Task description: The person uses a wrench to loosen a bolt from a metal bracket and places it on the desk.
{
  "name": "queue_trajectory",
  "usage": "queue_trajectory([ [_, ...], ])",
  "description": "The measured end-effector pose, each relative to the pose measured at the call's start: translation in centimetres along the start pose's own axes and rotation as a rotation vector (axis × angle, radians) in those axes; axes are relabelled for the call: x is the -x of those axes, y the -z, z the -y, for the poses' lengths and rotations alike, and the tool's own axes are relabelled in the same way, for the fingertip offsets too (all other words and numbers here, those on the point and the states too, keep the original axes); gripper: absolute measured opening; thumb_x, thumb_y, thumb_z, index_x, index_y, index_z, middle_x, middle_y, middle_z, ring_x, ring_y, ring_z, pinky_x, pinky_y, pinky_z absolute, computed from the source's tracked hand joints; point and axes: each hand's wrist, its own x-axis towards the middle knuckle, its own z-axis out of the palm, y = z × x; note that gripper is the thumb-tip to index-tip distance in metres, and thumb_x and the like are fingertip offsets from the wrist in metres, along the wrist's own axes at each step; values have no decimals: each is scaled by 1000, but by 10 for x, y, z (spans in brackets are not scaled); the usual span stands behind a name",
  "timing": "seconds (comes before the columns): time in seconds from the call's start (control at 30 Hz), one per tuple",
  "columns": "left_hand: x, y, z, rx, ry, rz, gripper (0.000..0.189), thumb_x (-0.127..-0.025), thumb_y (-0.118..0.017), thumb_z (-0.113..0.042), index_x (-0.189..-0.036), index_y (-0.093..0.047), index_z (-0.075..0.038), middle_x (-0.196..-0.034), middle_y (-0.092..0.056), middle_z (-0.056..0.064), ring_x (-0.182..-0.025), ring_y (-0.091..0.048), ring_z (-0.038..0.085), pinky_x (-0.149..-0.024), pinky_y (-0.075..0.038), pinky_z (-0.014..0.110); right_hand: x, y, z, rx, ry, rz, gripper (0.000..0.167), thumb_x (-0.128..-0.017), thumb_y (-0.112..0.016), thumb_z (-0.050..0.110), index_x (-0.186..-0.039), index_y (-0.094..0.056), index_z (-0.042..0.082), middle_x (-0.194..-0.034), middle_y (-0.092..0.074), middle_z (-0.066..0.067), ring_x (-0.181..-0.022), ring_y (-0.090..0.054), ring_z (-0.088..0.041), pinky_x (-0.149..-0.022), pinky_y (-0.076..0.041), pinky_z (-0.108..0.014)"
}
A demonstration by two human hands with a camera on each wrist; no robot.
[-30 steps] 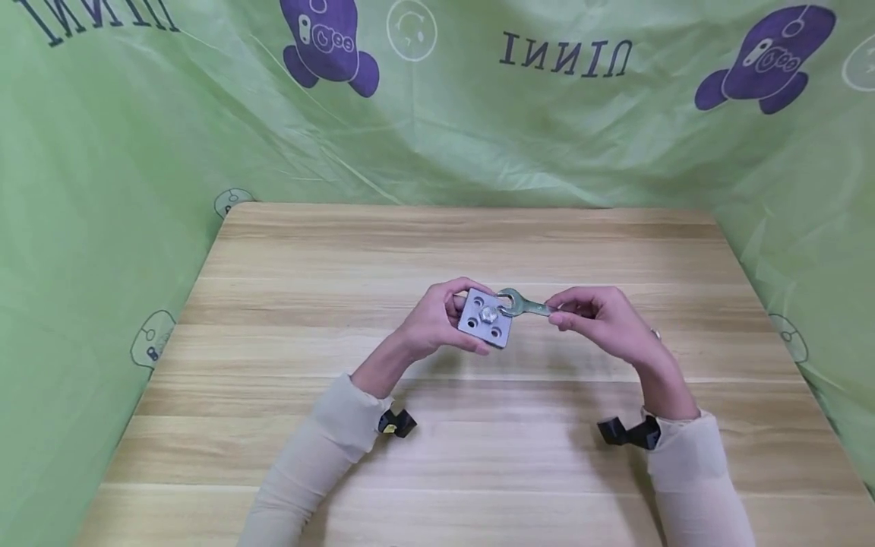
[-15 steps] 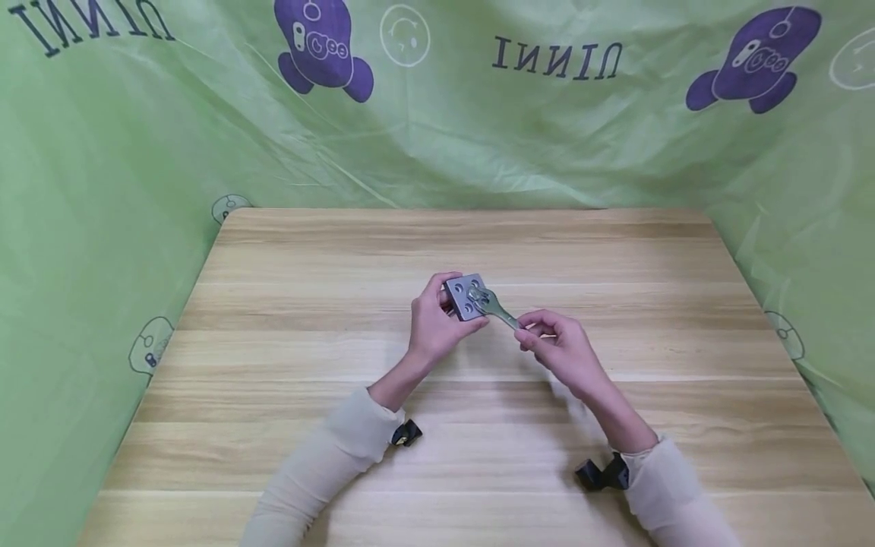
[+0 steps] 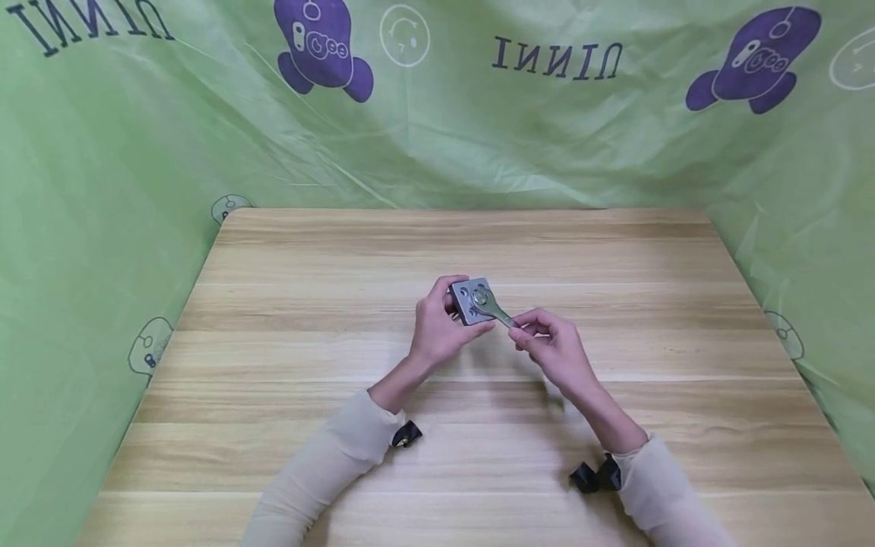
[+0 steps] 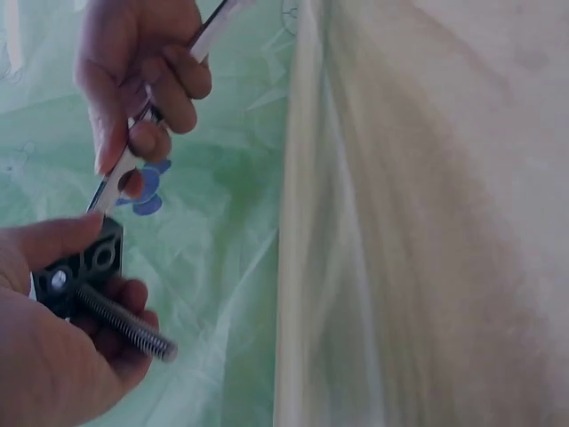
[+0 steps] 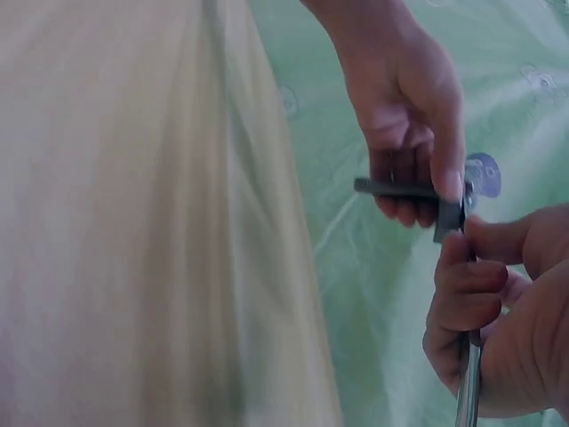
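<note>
In the head view my left hand (image 3: 436,328) grips a square grey metal block (image 3: 463,308) by its edges, thumb along the near side. Several holes show in its face, and a hex bolt (image 3: 481,296) sits at the middle. From the block's back the bolt's long threaded shank (image 4: 129,322) sticks out, seen in the left wrist view. My right hand (image 3: 554,348) pinches a wrench (image 3: 504,315) by its handle between thumb and fingers. The wrench's head lies at the bolt head, overlapping it. Much of the handle is hidden inside the right hand.
Both hands are above a wood-grain table (image 3: 328,304). A green cloth (image 3: 437,144) with purple prints hangs behind it and along both sides. Black wrist devices, left (image 3: 406,434) and right (image 3: 596,475), sit at the sleeve cuffs.
The wrench has moved left from beside the bolt head onto it, and its handle now slants down toward the right hand. The block has turned and tilted a little in my left hand.
</note>
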Motion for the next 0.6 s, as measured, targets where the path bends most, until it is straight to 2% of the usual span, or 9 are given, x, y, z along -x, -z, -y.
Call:
queue_trajectory([
  [0.07, -3, 4, -2, 43, 33, 76, 75, -66, -90, 0, -131, -52, 2, -112, -73, 25, -98, -74, 33, -82, -62, 32, -2, 9, 2, 35, 27, 17, 19, -91, -68, 3, -107, -68, -9, -75, -66, 4, -58, -57, -2, -53, -46, -18],
  [0.17, -6, 12, -6, 106, 66, 201, 74, -67, -88, 3, -132, -51, 2, -112, -72, 27, -95, -73, 25, -83, -61, 29, -6, 23, 6, 88, 55, 65, 19, -90, -70, 4, -106, -69, -8, -80, -69, -3, -63, -61, -3, -56, -49, -19],
  [0.23, -8, 16, -9, 153, 82, 288, 73, -68, -85, 7, -132, -50, 3, -110, -71, 30, -90, -72, 17, -80, -60, 25, -9, 33, 11, 115, 75, 115, 19, -89, -71, 3, -105, -70, -8, -83, -71, -8, -66, -63, -3, -59, -52, -20],
  [0.33, -9, 21, -13, 221, 102, 409, 72, -68, -83, 11, -131, -50, 4, -108, -70, 33, -84, -70, 9, -75, -58, 21, -12, 46, 19, 140, 120, 206, 18, -88, -72, 1, -103, -72, -9, -85, -73, -9, -68, -64, -2, -62, -56, -20],
  [0.43, -9, 24, -15, 286, 120, 522, 72, -66, -81, 15, -130, -51, 6, -103, -71, 30, -81, -70, 7, -72, -57, 21, -17, 57, 27, 162, 191, 308, 16, -86, -72, -2, -100, -73, -9, -85, -75, -7, -69, -65, -1, -62, -57, -21],
  [0.6, -6, 26, -16, 369, 145, 733, 73, -63, -77, 21, -130, -49, 11, -101, -72, 21, -84, -70, 9, -75, -59, 25, -29, 69, 33, 240, 314, 490, 10, -84, -74, -3, -94, -74, -2, -82, -75, 0, -67, -64, -2, -60, -56, -22],
])
